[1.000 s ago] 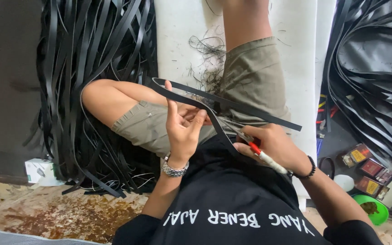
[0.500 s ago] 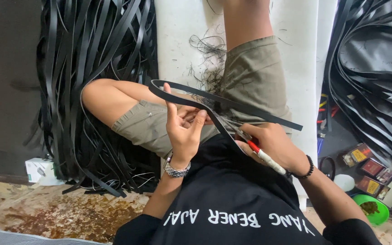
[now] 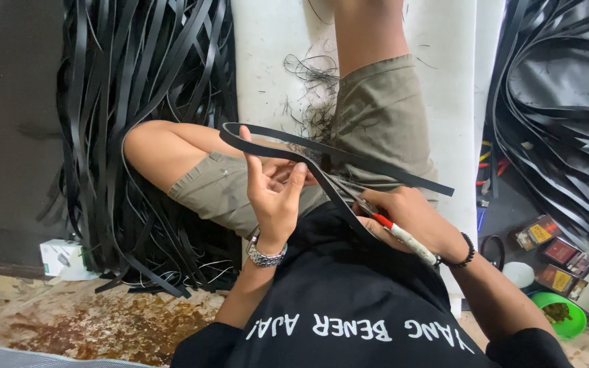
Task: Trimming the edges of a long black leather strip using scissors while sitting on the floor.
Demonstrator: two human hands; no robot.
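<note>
My left hand (image 3: 272,189) pinches a long black rubber strap (image 3: 267,133) that loops over my lap, above my olive shorts (image 3: 376,116). My right hand (image 3: 412,217) is closed on a knife with a red and white wrapped handle (image 3: 403,234); its blade meets the strap just below the left fingertips. The strap's far end runs out to the right across my thigh. A metal watch sits on the left wrist, a dark bead bracelet on the right.
A large heap of black strips (image 3: 138,102) lies to the left, another pile (image 3: 560,116) to the right. Thin black shavings (image 3: 311,75) litter the white mat. A small white box (image 3: 59,255), small packets (image 3: 557,255) and a green bowl (image 3: 567,313) sit on the floor.
The strap's loop has slid a little to the left and up in my left hand. My right hand with the knife has shifted slightly down and right along the strap.
</note>
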